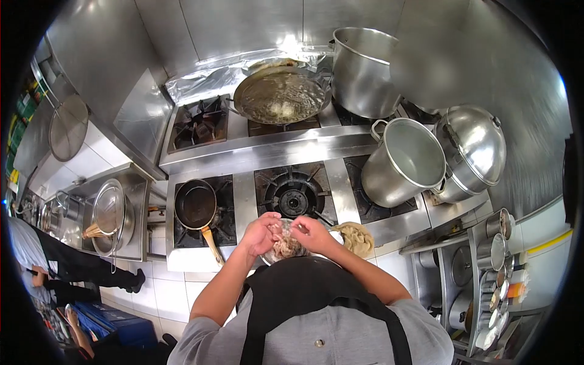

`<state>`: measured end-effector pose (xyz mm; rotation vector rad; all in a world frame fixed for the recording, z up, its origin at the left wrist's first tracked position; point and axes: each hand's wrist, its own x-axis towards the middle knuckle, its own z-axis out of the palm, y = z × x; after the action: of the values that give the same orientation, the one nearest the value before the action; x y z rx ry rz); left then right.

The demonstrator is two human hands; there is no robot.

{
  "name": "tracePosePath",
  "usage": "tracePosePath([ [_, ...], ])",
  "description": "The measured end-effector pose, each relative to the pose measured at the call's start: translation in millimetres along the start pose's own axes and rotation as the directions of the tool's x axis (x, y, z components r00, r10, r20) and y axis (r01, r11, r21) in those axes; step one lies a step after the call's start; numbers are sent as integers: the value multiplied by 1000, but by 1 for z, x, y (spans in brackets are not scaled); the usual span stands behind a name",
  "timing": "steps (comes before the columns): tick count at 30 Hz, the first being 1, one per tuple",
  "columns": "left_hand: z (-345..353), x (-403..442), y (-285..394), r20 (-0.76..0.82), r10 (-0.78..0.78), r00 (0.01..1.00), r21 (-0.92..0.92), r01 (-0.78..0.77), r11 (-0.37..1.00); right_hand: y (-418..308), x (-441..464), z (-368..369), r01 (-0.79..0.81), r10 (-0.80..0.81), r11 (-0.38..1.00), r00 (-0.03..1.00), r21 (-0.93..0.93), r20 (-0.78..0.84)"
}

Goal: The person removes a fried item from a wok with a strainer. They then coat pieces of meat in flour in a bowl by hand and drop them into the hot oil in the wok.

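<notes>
Close to my body, at the front edge of the stove, is a metal bowl [293, 248] holding a pale, brownish, shredded-looking food [283, 244]; I cannot tell its kind. My left hand [261, 234] is over the bowl's left side, fingers curled, with bits of the pale food at the fingertips. Above the bowl's right side, my right hand [311, 235] has its fingers pinched together; what they hold, if anything, is too small to name. A crumpled beige cloth [356, 239] lies just right of my right hand. My body hides the bowl's near side.
Ahead is a burner [293, 198]. A frying pan [196, 204] sits left, its handle toward me. Behind, a large wok [281, 97] holds bubbling liquid. Tall pots [404, 161] stand right, beside a domed steamer [474, 143]. Another person [73, 255] is at far left.
</notes>
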<state>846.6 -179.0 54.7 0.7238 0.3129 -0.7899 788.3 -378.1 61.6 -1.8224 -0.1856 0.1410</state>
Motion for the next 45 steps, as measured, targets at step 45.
tracePosePath([
  [45, 92, -8, 154, 405, 497, 768, 899, -237, -367, 130, -36, -6, -524, 526, 850, 850, -53, 24],
])
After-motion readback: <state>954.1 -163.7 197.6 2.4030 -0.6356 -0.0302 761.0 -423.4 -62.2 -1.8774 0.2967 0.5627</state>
